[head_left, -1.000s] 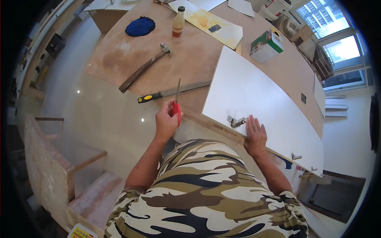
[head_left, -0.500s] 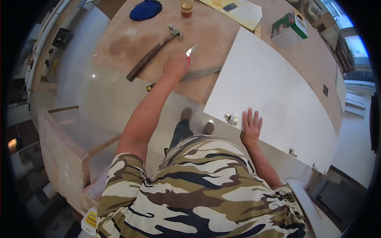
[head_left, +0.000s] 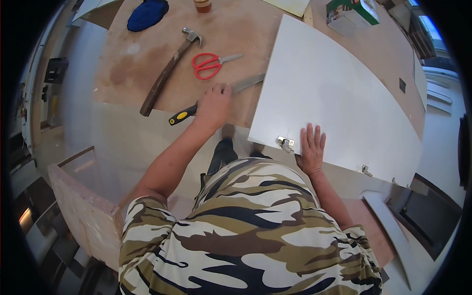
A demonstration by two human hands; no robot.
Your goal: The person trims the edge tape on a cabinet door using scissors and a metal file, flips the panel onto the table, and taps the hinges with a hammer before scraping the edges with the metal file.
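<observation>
My left hand has its fingers closed over the middle of a long flat metal tool with a black and yellow handle. The tool's grey blade runs up to the white panel's edge; its exact kind is unclear. Just beyond that hand, red-handled scissors lie on the table. To their left is a claw hammer with a dark wooden handle. My right hand rests flat on the near edge of the white panel, fingers spread, beside a metal hinge.
The wooden table carries a blue cloth-like item, a jar and a green and white box. Another hinge sticks out from the panel's near edge. A wooden frame piece stands at lower left.
My left hand has let go of the scissors, which now lie on the table, and has moved nearer onto the flat tool. My right hand stays on the panel. The view has shifted.
</observation>
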